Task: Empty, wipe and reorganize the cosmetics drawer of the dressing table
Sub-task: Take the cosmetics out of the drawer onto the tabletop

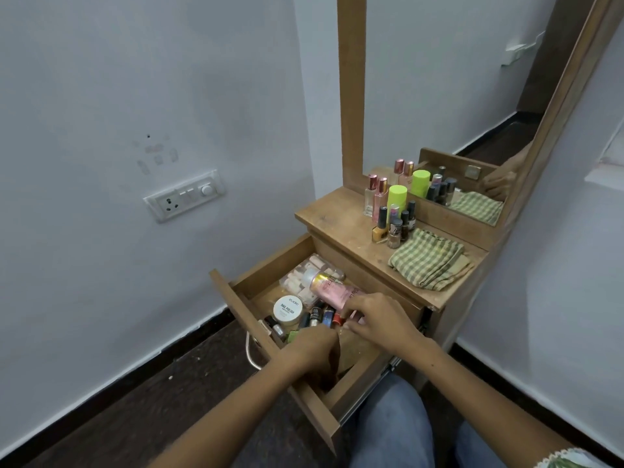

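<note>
Reaching into the open wooden drawer (243, 265) at lower centre of the frame, both hands work among the cosmetics stored there. The left hand (312, 346) is curled with its fingertips down among the small nail polish bottles (320, 315) lying along the drawer's near side; whether it actually grips one cannot be told. The right hand (378, 319), just to the right of it, has its fingers bent over the lower end of a pink cylindrical spray can with a gold band (332, 288), which lies tilted across the other contents; its thumb and forefinger appear to pinch a small item beside the can, though the item is hidden. Left of the can sits a round white-lidded jar labelled nail polish (287, 309), and behind it lies a clear plastic case of pale tubes (302, 276). On the wooden dressing table top (341, 231), at centre right of the frame, stand two clear perfume bottles with rose-gold caps (375, 197), a neon yellow-green capped cylinder (397, 197) and a cluster of upright nail polish bottles (393, 228). A folded green-and-cream checked cloth (430, 260) lies on the top just right of that cluster. A wood-framed mirror (439, 96) rises behind the top. A white switch panel (185, 195) is mounted on the wall at centre left.
</note>
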Demonstrator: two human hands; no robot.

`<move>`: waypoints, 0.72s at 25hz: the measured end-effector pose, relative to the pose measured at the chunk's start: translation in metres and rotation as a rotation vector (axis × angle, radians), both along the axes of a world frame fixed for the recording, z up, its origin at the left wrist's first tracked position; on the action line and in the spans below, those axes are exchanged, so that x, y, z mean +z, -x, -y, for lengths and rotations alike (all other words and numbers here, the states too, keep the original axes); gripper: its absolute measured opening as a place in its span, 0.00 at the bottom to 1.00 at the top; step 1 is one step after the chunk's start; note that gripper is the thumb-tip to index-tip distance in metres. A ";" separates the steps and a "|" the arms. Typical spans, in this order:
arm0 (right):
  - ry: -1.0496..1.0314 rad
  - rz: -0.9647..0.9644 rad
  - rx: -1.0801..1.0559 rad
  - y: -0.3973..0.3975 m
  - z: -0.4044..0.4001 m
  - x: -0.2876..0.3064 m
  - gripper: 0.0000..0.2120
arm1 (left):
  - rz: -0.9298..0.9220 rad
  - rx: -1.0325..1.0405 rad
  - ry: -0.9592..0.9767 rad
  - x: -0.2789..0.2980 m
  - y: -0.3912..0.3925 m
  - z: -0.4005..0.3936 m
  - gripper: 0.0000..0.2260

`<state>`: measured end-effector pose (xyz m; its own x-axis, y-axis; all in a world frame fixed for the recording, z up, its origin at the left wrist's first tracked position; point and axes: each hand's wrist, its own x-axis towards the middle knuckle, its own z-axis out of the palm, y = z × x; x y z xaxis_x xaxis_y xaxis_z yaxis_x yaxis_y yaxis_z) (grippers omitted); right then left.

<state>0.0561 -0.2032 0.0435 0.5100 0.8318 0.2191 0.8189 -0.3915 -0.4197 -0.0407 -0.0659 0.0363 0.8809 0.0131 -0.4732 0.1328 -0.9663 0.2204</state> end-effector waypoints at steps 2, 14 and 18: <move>0.009 -0.016 -0.006 -0.003 0.002 0.001 0.09 | -0.002 0.010 -0.025 -0.003 -0.004 0.001 0.07; 0.019 -0.062 -0.086 -0.002 0.009 0.004 0.13 | 0.345 0.183 -0.156 -0.011 -0.007 0.008 0.04; -0.091 -0.144 -0.243 -0.002 0.006 0.001 0.09 | 0.584 0.337 -0.017 -0.003 -0.002 -0.004 0.08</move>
<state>0.0579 -0.2097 0.0446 0.7233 0.6615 0.1979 0.6349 -0.5245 -0.5673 -0.0392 -0.0618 0.0334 0.9384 0.3355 0.0821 0.2916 -0.8969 0.3325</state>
